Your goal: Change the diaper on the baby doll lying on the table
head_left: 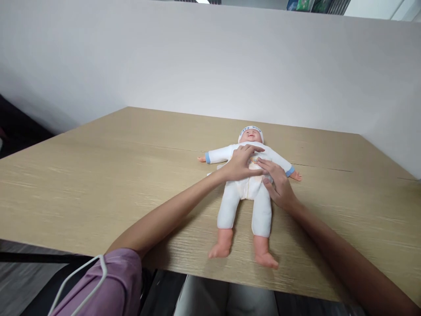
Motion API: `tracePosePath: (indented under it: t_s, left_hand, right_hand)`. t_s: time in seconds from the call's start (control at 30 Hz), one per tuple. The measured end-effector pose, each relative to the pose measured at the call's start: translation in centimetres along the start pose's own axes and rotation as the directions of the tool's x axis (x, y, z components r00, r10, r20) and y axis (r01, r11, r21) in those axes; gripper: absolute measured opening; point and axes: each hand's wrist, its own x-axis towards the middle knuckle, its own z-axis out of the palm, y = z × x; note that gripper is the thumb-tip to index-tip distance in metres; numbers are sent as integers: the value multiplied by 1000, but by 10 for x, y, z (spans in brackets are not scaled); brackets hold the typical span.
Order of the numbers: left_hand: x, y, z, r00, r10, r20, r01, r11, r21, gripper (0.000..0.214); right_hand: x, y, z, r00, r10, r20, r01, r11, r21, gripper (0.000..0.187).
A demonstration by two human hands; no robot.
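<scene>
A baby doll (245, 206) in a white suit with blue cuffs and a white cap lies on its back on the wooden table (98, 175), head away from me, arms spread, bare feet toward the near edge. My left hand (241, 163) rests on the doll's chest, fingers curled over the fabric. My right hand (278, 184) lies against the doll's right side at the belly, fingers pressed on the suit. Both hands meet at the middle of the torso. Whether either hand pinches the cloth is hard to make out.
A white partition wall (210, 66) stands behind the table. A purple garment (112, 285) on a white hanger (79, 281) sits at the lower left, below the table's near edge. Dark floor shows at the left.
</scene>
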Motion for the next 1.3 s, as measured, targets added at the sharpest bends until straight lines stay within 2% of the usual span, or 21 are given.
tracePosePath:
  t_s: [0.07, 0.13, 0.3, 0.43, 0.5, 0.6, 0.67, 0.73, 0.83, 0.93, 1.03, 1.1, 1.23, 1.3]
  left_hand:
    - [-16, -9, -9, 997, 51, -61, -51, 999, 0, 44]
    - [-38, -21, -20, 993, 37, -116, -28, 996, 82, 41]
    - [-92, -56, -42, 986, -125, -114, 153, 949, 275, 41]
    - [-105, -67, -43, 955, -286, -78, 293, 875, 386, 35]
    - [-104, -65, -41, 937, -342, -72, 341, 847, 409, 31]
    - [-103, -63, -41, 899, -432, -72, 435, 865, 249, 25]
    - [-102, -65, -45, 875, -480, -63, 484, 869, 101, 28]
    - [-101, -68, -51, 860, -507, -56, 507, 862, 1, 32]
    - [-93, -71, -58, 859, -508, -52, 498, 856, -140, 36]
    - [-75, -64, -57, 871, -487, -65, 453, 847, -279, 37]
    - [-53, -49, -47, 884, -464, -63, 409, 831, -378, 40]
    - [-39, -40, -37, 897, -440, -38, 382, 816, -434, 41]
    - [-23, -31, -20, 925, -380, 22, 333, 780, -529, 45]
    - [-23, -33, -17, 934, -356, 25, 306, 764, -568, 53]
  right_hand:
    - [-1, 2, 1, 1000, 3, -9, -3, 1000, 22, 50]
    - [-1, 3, 1, 1000, -6, -12, 6, 999, 35, 49]
    - [4, -7, -4, 998, -9, -58, 7, 1000, -24, 44]
    - [31, -30, -3, 986, -36, -160, 19, 994, -108, 21]
    - [51, -40, -1, 992, -22, -126, 3, 989, -149, 15]
    - [82, -48, 6, 987, 161, 26, -153, 969, -195, 25]
    - [100, -49, 10, 936, 323, 140, -280, 924, -260, 35]
    - [112, -48, 15, 869, 444, 218, -353, 865, -357, 43]
    - [120, -48, 21, 811, 535, 238, -385, 793, -472, 42]
    - [120, -51, 26, 804, 549, 229, -387, 775, -499, 34]
    - [118, -52, 25, 805, 548, 227, -397, 782, -480, 32]
    - [117, -50, 20, 811, 521, 267, -377, 813, -444, 33]
    - [117, -44, 9, 822, 390, 415, -295, 915, -275, 32]
    - [117, -42, 7, 818, 402, 411, -326, 913, -245, 34]
